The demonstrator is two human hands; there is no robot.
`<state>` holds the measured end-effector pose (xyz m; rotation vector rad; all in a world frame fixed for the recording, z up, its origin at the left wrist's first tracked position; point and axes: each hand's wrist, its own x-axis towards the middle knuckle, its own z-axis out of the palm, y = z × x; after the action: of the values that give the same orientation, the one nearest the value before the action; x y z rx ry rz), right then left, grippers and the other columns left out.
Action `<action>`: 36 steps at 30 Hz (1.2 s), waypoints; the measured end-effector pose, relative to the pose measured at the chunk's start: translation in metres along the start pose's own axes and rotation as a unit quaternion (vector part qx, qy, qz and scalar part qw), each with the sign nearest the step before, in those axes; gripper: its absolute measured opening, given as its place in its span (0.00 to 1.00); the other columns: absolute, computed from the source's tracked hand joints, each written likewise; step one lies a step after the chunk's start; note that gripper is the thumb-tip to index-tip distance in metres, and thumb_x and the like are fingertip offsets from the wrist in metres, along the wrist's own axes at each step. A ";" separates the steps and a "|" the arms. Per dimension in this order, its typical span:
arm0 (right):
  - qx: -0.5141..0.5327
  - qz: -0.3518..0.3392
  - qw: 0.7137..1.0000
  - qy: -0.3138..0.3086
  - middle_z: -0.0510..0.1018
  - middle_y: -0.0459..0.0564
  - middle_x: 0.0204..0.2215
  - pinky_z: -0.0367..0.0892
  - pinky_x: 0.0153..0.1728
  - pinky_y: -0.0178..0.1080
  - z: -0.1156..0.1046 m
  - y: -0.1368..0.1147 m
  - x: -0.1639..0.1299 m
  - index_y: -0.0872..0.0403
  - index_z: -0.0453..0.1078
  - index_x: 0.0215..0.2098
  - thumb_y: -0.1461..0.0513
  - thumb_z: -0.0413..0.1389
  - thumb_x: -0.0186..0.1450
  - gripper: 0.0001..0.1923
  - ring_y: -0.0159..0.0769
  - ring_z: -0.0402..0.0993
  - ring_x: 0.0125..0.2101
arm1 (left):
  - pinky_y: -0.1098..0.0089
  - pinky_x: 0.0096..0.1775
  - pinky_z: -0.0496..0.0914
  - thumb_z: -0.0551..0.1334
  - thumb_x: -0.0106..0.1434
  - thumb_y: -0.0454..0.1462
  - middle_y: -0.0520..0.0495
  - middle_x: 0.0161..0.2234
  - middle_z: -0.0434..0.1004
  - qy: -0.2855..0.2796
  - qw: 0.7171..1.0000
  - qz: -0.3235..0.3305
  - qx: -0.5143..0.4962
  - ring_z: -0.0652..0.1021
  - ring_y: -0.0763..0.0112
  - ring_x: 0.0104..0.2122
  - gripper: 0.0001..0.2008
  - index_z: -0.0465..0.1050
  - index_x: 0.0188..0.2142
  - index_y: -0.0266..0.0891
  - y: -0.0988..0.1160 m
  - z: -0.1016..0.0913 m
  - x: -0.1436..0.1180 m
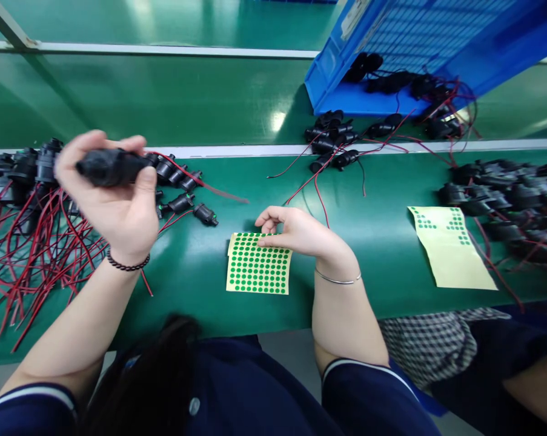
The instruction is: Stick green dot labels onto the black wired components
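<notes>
My left hand [114,200] is raised above the green table [373,254] and grips a black connector [112,167] whose red wire trails to the right. My right hand [295,233] rests with its fingertips on the upper right corner of a yellow sheet of green dot stickers [257,264] in front of me. The fingers are apart and pinch at the sheet's edge; whether a sticker is between them is too small to tell.
A heap of black connectors with red wires [28,224] lies at the left. More connectors [504,194] lie at the right beside a mostly used sticker sheet [450,248]. A tilted blue crate [418,48] spills connectors [332,136] at the back. A person in checked cloth [437,345] sits at my right.
</notes>
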<state>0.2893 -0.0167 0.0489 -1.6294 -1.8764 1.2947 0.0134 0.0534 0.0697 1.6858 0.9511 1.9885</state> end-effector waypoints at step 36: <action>-0.319 -0.173 0.928 0.077 0.76 0.54 0.35 0.65 0.37 0.43 0.061 -0.008 0.021 0.55 0.77 0.33 0.65 0.61 0.64 0.03 0.42 0.69 0.37 | 0.62 0.48 0.71 0.62 0.64 0.35 0.46 0.43 0.73 -0.280 0.953 -0.117 0.005 0.76 0.67 0.43 0.15 0.61 0.49 0.43 -0.031 0.024 -0.098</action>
<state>0.2326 -0.0218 0.0168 -1.4949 -2.4910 0.4077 0.0530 0.0173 -0.0208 1.8872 0.8909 1.2469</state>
